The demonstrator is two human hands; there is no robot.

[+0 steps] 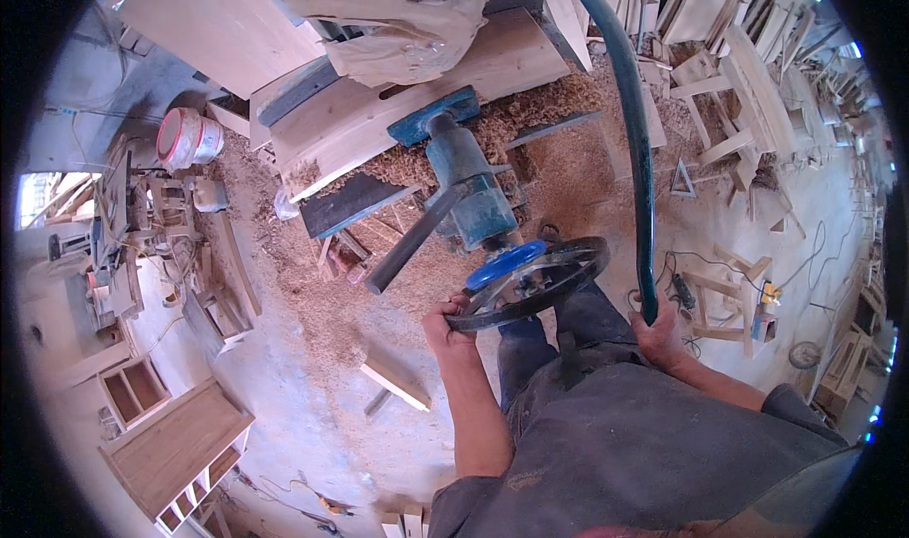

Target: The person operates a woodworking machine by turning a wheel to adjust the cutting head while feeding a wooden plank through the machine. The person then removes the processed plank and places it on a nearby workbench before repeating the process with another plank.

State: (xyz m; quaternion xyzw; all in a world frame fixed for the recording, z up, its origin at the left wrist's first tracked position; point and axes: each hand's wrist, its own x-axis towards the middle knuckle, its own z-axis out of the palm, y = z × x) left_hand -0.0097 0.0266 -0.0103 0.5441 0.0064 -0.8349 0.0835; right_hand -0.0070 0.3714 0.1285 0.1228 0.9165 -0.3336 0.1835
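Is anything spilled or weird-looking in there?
Yes: wood shavings lie strewn across the floor and heaped around the blue-green machine, so it looks messy. A pale, crumpled cover also looks untidy. The black wheel at the left hand and curved bar in the right hand show no clear damage.

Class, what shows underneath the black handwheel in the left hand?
Dark trouser legs show below the black handwheel. Where its solid parts cross them, the legs are covered, so those bits cannot be seen.
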